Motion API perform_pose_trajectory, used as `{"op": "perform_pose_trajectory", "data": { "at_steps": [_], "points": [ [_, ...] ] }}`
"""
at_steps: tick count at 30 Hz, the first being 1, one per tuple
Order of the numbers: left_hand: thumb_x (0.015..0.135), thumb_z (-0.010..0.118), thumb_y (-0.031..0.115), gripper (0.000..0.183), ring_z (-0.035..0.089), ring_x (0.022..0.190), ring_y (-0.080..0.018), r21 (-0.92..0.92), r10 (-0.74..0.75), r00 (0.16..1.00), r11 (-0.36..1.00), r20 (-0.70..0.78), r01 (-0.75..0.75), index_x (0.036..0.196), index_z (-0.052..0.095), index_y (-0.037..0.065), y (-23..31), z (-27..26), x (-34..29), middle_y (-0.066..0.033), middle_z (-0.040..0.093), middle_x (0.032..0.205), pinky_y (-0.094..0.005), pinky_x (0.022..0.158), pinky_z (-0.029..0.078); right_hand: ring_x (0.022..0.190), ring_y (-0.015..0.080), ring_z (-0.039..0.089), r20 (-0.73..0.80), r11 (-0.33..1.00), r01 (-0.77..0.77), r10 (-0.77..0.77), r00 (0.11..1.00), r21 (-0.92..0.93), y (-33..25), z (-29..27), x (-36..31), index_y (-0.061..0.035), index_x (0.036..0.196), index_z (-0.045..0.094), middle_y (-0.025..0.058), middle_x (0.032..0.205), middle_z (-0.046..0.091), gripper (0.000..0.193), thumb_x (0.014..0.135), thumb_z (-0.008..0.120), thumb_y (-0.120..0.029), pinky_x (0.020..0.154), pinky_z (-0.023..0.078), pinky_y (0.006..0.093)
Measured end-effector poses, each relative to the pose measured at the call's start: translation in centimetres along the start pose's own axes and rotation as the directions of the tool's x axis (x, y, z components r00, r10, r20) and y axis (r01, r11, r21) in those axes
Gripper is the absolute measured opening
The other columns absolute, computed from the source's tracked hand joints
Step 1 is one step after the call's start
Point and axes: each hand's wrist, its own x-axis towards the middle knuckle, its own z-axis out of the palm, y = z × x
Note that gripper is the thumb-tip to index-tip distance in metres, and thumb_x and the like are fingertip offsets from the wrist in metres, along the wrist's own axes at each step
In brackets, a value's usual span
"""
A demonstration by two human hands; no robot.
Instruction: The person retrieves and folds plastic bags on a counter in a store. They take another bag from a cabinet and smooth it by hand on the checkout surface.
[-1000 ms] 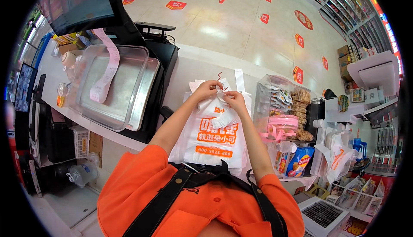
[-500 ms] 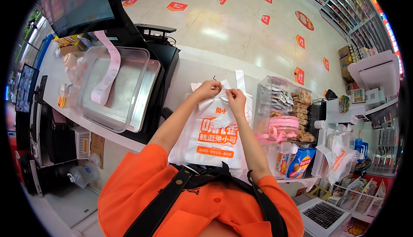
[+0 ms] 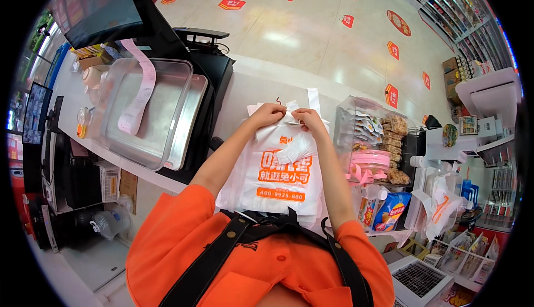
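Observation:
A white plastic carrier bag [image 3: 250,168] with orange print lies flat on the counter before me, on what looks like a stack of the same bags. My left hand [image 3: 267,115] is closed on the bag's upper edge, fingers bent. Close beside it, my right hand [image 3: 309,120] pinches the gathered white plastic near the handles. A crumpled white handle strip [image 3: 297,148] hangs below the right hand over the print. Past the hands, a thin dark red hook or wire [image 3: 278,100] sticks up. The fingertips are partly hidden by the plastic.
On the left stand a clear plastic bin with a metal tray [image 3: 183,134], a trailing paper receipt [image 3: 142,92] and a monitor [image 3: 100,6]. On the right, a clear box [image 3: 347,112] holds packets and pink ribbon [image 3: 370,165], near a blue snack bag [image 3: 391,211].
My hands have drawn slightly apart, the right one shifting a little to the right with the plastic. The view has moved slightly too; the bag stays on the counter.

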Motion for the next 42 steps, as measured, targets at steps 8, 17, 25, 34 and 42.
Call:
{"op": "perform_pose_trajectory", "data": {
  "at_steps": [8, 17, 25, 34, 42],
  "points": [
    [0.083, 0.064, 0.021, 0.023, 0.051, 0.064, -0.0052, 0.001, -0.021, 0.995, 1.000, -0.098, 0.022, 0.091, 0.065, 0.000, 0.4, 1.0, -0.4, 0.0002, 0.060, 0.072, -0.0206, 0.057, 0.040, 0.055, 0.0107, 0.046, -0.261, 0.853, 0.418, -0.501, 0.825, -0.313, 2.7, 2.8, -1.1, -0.0069, 0.093, 0.064, 0.0017, 0.075, 0.054, 0.014, 0.081, 0.061, -0.014, 0.052, 0.040, 0.0256],
    [0.080, 0.062, 0.013, 0.011, 0.063, 0.069, -0.0203, 0.281, 0.105, 0.951, 0.960, -0.289, -0.020, 0.081, 0.060, 0.003, 1.1, 2.6, -0.3, -0.0069, 0.064, 0.077, -0.0296, 0.062, 0.048, 0.062, 0.0146, 0.056, -0.201, 0.784, 0.489, -0.587, 0.784, -0.383, 3.2, 2.8, -1.7, -0.0039, 0.096, 0.063, 0.0070, 0.078, 0.063, 0.018, 0.078, 0.064, -0.007, 0.061, 0.046, 0.0270],
    [0.080, 0.057, 0.008, 0.015, 0.062, 0.091, -0.0241, 0.211, 0.278, 0.925, 0.951, -0.258, -0.227, 0.093, 0.063, 0.005, 2.3, 2.6, -1.6, -0.0059, 0.063, 0.108, -0.0318, 0.077, 0.051, 0.080, 0.0119, 0.060, -0.179, 0.866, 0.501, -0.494, 0.851, -0.010, 3.4, 0.8, -0.8, 0.0004, 0.099, 0.060, 0.0067, 0.091, 0.064, 0.023, 0.077, 0.064, -0.003, 0.068, 0.050, 0.0264],
    [0.079, 0.061, 0.013, 0.019, 0.065, 0.086, -0.0201, 0.022, 0.114, 0.978, 0.993, -0.172, -0.112, 0.096, 0.069, 0.009, 1.4, 2.3, -1.3, -0.0058, 0.068, 0.096, -0.0287, 0.078, 0.050, 0.078, 0.0116, 0.060, 0.012, 0.871, 0.464, -0.468, 0.883, -0.163, 4.2, -0.4, -1.2, 0.0009, 0.098, 0.061, 0.0063, 0.087, 0.064, 0.023, 0.078, 0.066, -0.009, 0.066, 0.050, 0.0250],
    [0.078, 0.061, 0.007, 0.023, 0.064, 0.080, -0.0156, 0.181, 0.166, 0.975, 0.974, -0.145, -0.138, 0.100, 0.068, 0.006, -0.2, 1.8, -0.5, -0.0101, 0.069, 0.091, -0.0268, 0.074, 0.050, 0.065, 0.0086, 0.056, -0.236, 0.820, 0.514, -0.568, 0.789, -0.252, 2.5, 1.2, -2.6, -0.0010, 0.082, 0.065, 0.0036, 0.069, 0.062, 0.015, 0.078, 0.067, -0.015, 0.060, 0.045, 0.0231]
  ]
}}
